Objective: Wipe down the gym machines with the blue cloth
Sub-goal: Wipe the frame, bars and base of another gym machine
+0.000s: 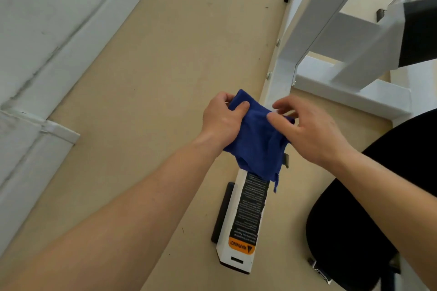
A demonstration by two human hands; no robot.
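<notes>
Refolding seems my aim: left hand [220,123] clutches the crumpled blue cloth [257,146], right hand [314,134] pinches its edge. Below waits the white metal machine rail [233,215]

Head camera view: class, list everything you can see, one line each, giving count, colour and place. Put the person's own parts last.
blue cloth: one, dark blue, held above the base rail, centre
machine frame: one, white, upper right, with its rail running down the centre
warning label: one, black and orange, on the rail's near end
rubber feet: three, black, beside the rails on the floor
black shape: one, lower right; pad or clothing, cannot tell
floor: beige, centre
wall: pale grey, left
left hand: one, grips the cloth's left side
right hand: one, pinches the cloth's right edge
</notes>
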